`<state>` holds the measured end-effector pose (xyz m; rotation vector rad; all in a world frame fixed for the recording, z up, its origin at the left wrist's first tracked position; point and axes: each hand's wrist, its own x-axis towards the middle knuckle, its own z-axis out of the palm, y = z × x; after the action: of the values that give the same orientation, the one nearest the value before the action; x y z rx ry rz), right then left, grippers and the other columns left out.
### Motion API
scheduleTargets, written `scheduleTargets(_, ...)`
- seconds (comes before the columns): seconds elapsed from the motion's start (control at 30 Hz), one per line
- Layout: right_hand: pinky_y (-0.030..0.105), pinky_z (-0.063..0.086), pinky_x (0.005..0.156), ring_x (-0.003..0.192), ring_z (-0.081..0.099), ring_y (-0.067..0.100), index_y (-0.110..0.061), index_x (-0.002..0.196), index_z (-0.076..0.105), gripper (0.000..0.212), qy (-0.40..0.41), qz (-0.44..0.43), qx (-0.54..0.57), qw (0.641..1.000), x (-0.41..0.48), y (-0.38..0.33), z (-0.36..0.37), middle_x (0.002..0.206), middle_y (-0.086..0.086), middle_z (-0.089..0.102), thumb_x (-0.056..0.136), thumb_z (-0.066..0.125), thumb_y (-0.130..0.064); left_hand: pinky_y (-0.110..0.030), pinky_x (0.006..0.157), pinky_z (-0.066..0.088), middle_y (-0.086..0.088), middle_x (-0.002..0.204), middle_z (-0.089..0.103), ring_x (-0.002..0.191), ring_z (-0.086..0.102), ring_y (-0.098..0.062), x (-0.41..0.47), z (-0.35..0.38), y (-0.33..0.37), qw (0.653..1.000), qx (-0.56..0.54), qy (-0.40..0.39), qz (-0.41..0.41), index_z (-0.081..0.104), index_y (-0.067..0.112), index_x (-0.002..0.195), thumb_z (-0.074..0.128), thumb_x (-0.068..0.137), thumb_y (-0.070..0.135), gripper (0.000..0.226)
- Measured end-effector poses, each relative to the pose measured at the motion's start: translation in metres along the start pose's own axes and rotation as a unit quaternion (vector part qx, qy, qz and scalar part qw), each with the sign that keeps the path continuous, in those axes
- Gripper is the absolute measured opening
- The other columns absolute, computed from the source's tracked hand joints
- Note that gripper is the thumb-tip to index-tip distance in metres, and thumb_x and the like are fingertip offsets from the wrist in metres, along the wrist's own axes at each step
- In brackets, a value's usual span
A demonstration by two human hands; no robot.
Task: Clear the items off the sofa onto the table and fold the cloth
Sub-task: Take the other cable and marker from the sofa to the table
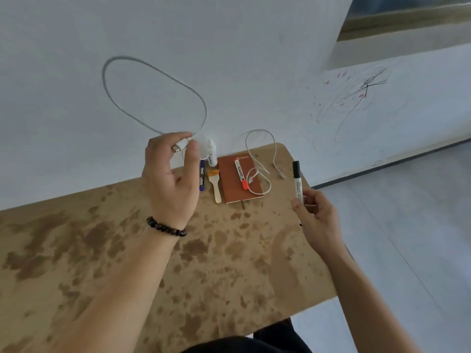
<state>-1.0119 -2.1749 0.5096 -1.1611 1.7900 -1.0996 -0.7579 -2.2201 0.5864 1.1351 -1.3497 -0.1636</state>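
Left hand (pixel 169 179) fingers pinch the plug of a white cable (pixel 153 93), looped above them. Right hand (pixel 314 215) fingers grip a black marker (pixel 297 180) upright over the desk (pixel 127 250).

Tan table (pixel 127 250) with brown blotches; brown notebook (pixel 237 184); white-red marker (pixel 240 174); white cable (pixel 153 93); dark bead bracelet (pixel 165 227).
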Motion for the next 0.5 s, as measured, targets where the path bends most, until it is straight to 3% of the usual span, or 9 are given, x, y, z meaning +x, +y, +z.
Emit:
scheduleTargets(0.13,0.038,0.059,0.078,0.084,0.065,0.010,-0.036,0.108,0.062,0.016,-0.045,0.034,-0.036,0.998,0.064,0.019,0.030,0.092,-0.014,0.068,0.092,0.064,-0.038,-0.035,0.087,0.053,0.020,0.103,0.060,0.100,0.061,-0.003,-0.037,0.038,-0.089,0.971,0.095,-0.097,-0.198,0.063,0.019,0.107,0.056,0.097,0.031,0.017)
scheduleTargets(0.27,0.028,0.055,0.074,0.083,0.064,0.006,-0.033,0.111,0.062,0.020,-0.065,0.071,-0.049,0.994,0.121,0.044,0.052,0.094,-0.016,0.067,0.093,0.064,-0.040,-0.035,0.084,0.053,0.006,0.102,0.065,0.099,0.064,-0.015,-0.076,0.068,-0.170,0.900,0.172,-0.172,-0.361,0.062,0.021,0.105,0.053,0.096,0.037,0.020)
scheduleTargets(0.37,0.017,0.046,0.067,0.082,0.064,0.002,-0.029,0.114,0.062,0.025,-0.076,0.094,-0.075,0.990,0.158,0.067,0.070,0.095,-0.014,0.067,0.093,0.064,-0.041,-0.042,0.081,0.053,-0.001,0.095,0.067,0.091,0.064,-0.021,-0.100,0.089,-0.213,0.854,0.228,-0.243,-0.399,0.063,0.023,0.097,0.051,0.096,0.033,0.016)
scheduleTargets(0.5,0.021,0.050,0.073,0.081,0.063,0.003,-0.029,0.114,0.061,0.024,-0.058,0.101,-0.118,0.986,0.197,0.097,0.092,0.103,-0.004,0.066,0.093,0.064,-0.039,-0.032,0.071,0.041,-0.006,0.089,0.065,0.087,0.060,-0.026,-0.120,0.117,-0.242,0.810,0.284,-0.336,-0.388,0.065,0.011,0.098,0.050,0.098,0.031,0.025)
